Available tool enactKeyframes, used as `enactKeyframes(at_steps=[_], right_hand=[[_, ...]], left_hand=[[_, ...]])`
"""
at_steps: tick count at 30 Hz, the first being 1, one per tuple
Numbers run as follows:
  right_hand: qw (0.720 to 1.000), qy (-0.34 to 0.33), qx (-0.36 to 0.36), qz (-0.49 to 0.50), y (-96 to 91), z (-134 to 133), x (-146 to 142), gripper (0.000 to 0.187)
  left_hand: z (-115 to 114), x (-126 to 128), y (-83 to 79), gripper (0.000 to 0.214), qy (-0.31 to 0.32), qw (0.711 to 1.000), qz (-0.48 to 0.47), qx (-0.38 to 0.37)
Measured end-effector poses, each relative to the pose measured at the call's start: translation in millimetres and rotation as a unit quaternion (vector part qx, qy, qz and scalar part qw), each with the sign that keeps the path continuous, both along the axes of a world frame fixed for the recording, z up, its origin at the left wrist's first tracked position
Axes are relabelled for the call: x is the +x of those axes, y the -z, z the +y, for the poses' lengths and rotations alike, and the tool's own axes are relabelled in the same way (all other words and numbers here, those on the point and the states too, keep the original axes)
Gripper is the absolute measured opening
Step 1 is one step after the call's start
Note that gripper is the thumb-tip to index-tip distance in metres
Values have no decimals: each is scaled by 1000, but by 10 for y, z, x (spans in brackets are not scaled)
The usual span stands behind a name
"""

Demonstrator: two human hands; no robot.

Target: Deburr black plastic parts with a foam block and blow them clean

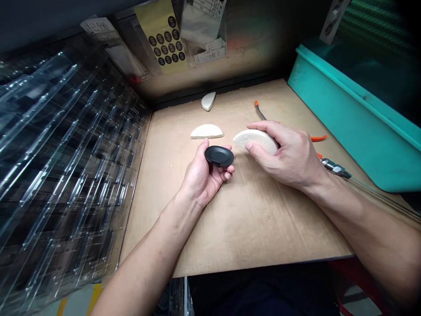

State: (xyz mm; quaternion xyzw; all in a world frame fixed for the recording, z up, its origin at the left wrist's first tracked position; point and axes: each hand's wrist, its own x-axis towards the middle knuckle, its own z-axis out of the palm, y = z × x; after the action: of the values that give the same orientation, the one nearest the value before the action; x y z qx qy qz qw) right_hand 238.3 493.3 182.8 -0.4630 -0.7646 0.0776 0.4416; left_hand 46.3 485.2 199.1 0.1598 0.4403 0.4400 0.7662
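Left hand's fingers [227, 174] curled up under the near right rim of a black oval cap [219, 156], thumb pressed on its left edge: cap held between them, resting on the palm side of the left hand [200, 177]. Cap matte black, shallow, dish-like, with a small notch or step at the near rim. Long axis runs roughly left to right across the view, tipped slightly, far side facing up.

Right hand's fingers [265, 131] wrapped over the top of a pale half-moon foam piece [255, 141], thumb under its near side: clamped on it from the right. Right hand [291, 158] is just beside the cap, not touching it. Piece is off-white, thick, with a rough cut face. Its narrow tip points left, toward the cap; long axis slopes slightly down to the right.

Further out, a second half-moon piece [206, 131] lies on the cardboard sheet [250, 232] just past the cap, flat edge toward the person, long axis left to right. A third [208, 101] sits near the back edge, tilted, long axis slanting.

Right of the hands: grey hose with orange tip [259, 109], orange-tipped tool [319, 138], metal fitting [335, 169]. Teal plastic bin [355, 127] at right. Stacked clear plastic trays [66, 153] at left. Black-dot sticker sheet [166, 44] on back wall.
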Motion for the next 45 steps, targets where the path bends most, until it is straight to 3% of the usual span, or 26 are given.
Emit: enactKeyframes(at_steps=[7, 17, 21, 25, 31, 36, 45], right_hand=[[1000, -19, -6, 14, 5, -20, -15, 39], [996, -85, -20, 20, 23, -58, -56, 31], [989, -141, -19, 29, -26, -88, -53, 27], [975, -199, -66, 68, -66, -103, -47, 29], [993, -112, -22, 4, 5, -38, -9, 25], [997, -78, 15, -14, 29, -5, -3, 28], [991, -124, -41, 23, -21, -79, -40, 29]], left_hand=[[1, -8, 4, 57, 5, 1000, -9, -7], [-1, 5, 55, 49, 5, 1000, -2, 18], [-1, -7, 82, 54, 21, 999, -10, 27], [3, -14, 107, 57, 30, 999, -12, 34], [-7, 1, 93, 52, 18, 999, 6, 27], [-5, 11, 76, 49, 14, 1000, 9, 25], [-8, 4, 70, 50, 18, 999, 4, 30]])
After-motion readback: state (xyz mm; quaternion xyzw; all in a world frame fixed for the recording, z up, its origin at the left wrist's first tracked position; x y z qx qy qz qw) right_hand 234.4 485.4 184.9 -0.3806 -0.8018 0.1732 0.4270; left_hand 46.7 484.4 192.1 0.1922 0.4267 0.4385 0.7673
